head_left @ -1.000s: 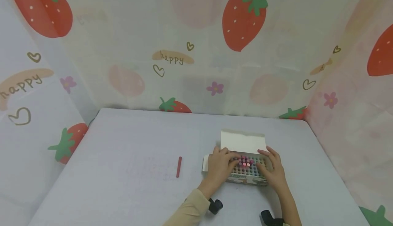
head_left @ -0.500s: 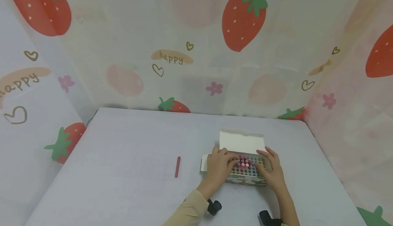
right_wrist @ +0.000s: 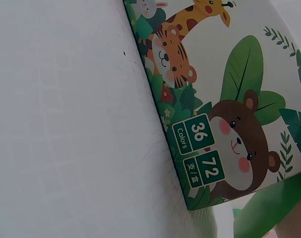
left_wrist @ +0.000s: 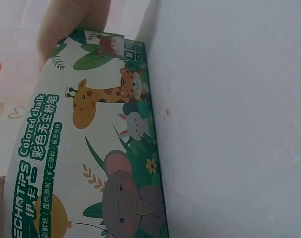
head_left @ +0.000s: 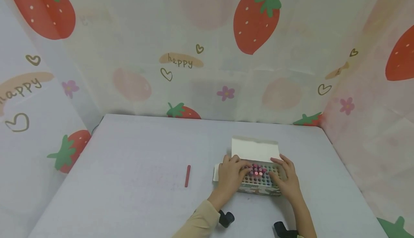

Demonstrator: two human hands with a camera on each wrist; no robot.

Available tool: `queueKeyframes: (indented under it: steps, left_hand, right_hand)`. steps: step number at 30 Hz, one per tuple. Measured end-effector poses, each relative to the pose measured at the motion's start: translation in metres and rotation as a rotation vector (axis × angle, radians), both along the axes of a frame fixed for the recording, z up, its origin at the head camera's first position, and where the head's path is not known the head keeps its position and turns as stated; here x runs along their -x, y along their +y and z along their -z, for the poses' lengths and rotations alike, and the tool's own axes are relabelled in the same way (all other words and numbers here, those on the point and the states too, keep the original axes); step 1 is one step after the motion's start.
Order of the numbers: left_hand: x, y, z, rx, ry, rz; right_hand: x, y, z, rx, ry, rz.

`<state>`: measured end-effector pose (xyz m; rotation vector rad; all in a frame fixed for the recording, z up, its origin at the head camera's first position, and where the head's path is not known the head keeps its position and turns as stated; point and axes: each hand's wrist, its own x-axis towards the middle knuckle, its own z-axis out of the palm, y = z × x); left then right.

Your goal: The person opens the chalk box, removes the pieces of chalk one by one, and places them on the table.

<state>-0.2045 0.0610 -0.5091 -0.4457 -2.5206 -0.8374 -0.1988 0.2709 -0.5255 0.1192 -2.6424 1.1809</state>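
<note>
An open box of coloured chalk [head_left: 258,189] lies on the right half of the table, its white lid [head_left: 254,149] folded back. Round chalk ends fill it in rows; several pink chalks [head_left: 257,171] stand higher than the rest. My left hand [head_left: 230,173] reaches over the left end, thumb and index finger bent beside the pink chalks; whether they pinch one is hidden. At the right end, my right hand [head_left: 289,180] holds the box, thumb over the front part and fingers by the lid. The left wrist view shows the printed box front [left_wrist: 105,129].
A single reddish chalk stick [head_left: 187,176] lies on the white table [head_left: 145,148], left of the box. A white side flap [head_left: 216,172] sticks out at the box's left end. In the right wrist view, a green flap [right_wrist: 269,208] extends from the other end.
Both hands stay almost still at the box. The head view shifts very slightly; the chalk stick and the box keep their places.
</note>
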Motion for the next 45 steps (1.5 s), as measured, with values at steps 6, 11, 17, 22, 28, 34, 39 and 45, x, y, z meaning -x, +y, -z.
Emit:
queueKeyframes:
  steps: [6,11,17,22,28,34,39,45]
  left_hand:
    - [-0.001,0.000,-0.001,0.006,-0.019,-0.001]
    - [-0.002,0.000,-0.002,0.001,-0.015,0.003]
    - [-0.001,0.000,-0.006,-0.005,-0.033,0.008]
    - [-0.001,-0.001,-0.010,-0.023,-0.098,0.020]
    - [-0.001,-0.004,-0.012,-0.117,-0.131,0.063]
    - [0.001,-0.009,-0.013,-0.190,-0.172,0.106]
    - [0.002,-0.015,-0.023,-0.330,-0.267,0.187]
    - [0.004,-0.027,-0.036,-0.413,-0.314,0.222]
  right_hand:
    - [-0.001,0.000,0.000,0.002,0.006,-0.001]
    - [-0.001,0.000,0.001,0.003,0.019,-0.006]
    - [0.000,0.001,0.000,0.004,0.019,-0.008]
    - [0.000,0.001,-0.001,0.008,0.019,-0.006]
    - [-0.001,0.000,0.000,0.024,0.067,-0.009]
    - [0.000,0.002,0.003,0.022,0.041,-0.024]
    - [-0.001,0.002,0.001,0.008,0.024,-0.019]
    - [-0.001,0.002,0.000,0.007,0.015,-0.008]
